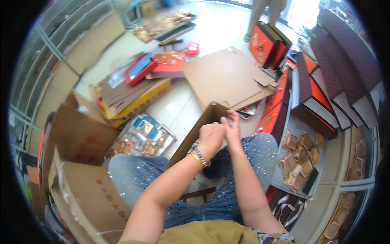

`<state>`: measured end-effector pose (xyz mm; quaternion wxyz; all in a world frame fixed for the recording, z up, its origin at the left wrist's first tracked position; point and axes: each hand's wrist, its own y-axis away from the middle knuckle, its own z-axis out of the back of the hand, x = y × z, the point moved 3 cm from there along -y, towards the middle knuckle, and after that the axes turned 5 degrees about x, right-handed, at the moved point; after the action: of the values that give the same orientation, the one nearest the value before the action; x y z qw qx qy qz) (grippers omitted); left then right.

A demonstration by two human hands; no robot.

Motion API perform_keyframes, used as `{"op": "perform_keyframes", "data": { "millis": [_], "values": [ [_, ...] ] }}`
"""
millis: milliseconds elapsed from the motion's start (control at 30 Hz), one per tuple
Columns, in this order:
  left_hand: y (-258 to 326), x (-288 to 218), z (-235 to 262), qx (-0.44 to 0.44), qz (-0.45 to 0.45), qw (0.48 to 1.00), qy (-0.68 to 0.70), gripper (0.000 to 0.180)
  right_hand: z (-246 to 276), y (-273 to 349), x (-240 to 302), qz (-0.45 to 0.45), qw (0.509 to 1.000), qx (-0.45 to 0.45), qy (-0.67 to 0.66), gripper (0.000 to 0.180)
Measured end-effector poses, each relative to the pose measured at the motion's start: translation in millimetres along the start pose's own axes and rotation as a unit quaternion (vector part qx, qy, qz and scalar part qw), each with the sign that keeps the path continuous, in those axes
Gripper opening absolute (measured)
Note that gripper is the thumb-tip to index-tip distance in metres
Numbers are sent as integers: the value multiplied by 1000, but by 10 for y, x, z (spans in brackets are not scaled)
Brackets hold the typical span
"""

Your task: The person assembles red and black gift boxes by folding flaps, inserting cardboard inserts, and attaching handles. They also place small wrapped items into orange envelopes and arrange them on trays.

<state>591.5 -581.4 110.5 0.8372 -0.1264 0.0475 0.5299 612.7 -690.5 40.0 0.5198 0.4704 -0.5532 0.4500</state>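
Note:
Between my knees stands a narrow open brown cardboard box [189, 138]. My left hand [212, 139], with bracelets at its wrist, is closed over the box's near side. Its curled fingers are turned away, so I cannot see what they hold. Right beside it is my right hand [232, 129], touching or almost touching the left. Its fingers point up and stand apart, with nothing visible in them. Just beyond the hands lies a large flat cardboard sheet [227, 75].
A tray of wrapped packets [298, 162] sits by my right knee, under dark and orange gift boxes [317, 105]. A clear-lidded tray [142, 136], a yellow box [138, 101] and big open cartons [91, 187] lie left. A person's legs [264, 16] stand at the back.

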Motion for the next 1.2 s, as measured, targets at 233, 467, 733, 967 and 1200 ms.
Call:
{"op": "perform_keyframes", "data": {
  "millis": [233,467,733,967,1200],
  "values": [
    [99,202,-226,45,93,994,-39,15,-164,14,-608,-18,993,110,24,44],
    [497,193,612,-123,80,970,196,16,-255,336,11,-115,990,76,15,44],
    [823,-232,842,-90,73,949,294,40,-212,536,598,-228,902,165,-328,30],
    [1104,-298,611,240,121,745,611,38,395,194,701,-225,861,40,-454,28],
    [842,256,300,-2,267,851,452,39,569,-139,1291,-33,967,-60,-245,36]
  ]
}}
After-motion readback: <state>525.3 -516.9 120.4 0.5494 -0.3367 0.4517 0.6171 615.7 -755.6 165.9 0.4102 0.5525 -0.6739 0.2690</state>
